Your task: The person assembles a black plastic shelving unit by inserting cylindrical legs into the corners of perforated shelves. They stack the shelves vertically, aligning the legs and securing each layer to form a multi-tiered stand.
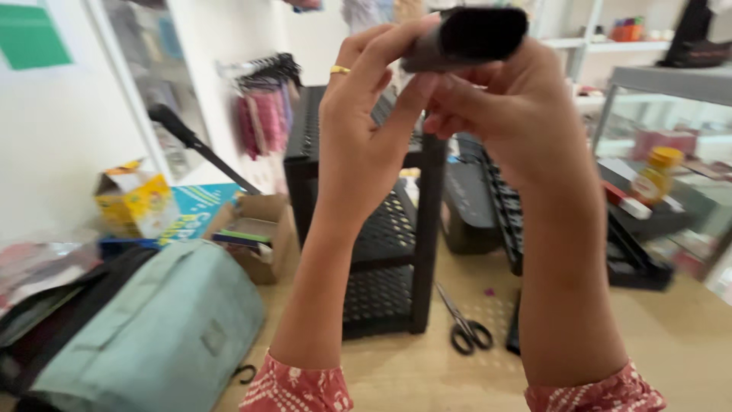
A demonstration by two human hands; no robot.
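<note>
**Both hands raised on a dark tube**

Head view: the left hand [366, 130] and the right hand [507, 114] meet at the top centre of the frame, both closed on a dark tube [467, 37] held up in the air, well above the black perforated shelf rack [381, 244] behind them. The left thumb and fingers pinch its near end; the right hand's fingers curl under its far part. The tube's long axis runs nearly level across the frame, rising slightly to the right, its darker open end pointing to the upper right. The step in hand looks like fitting or adjusting this piece with both hands; any further move would call for a steady two-handed grip. Scissors [465, 324] lie on the wooden floor [686, 351] at lower centre, a teal bag [152, 328] at lower left.
</note>
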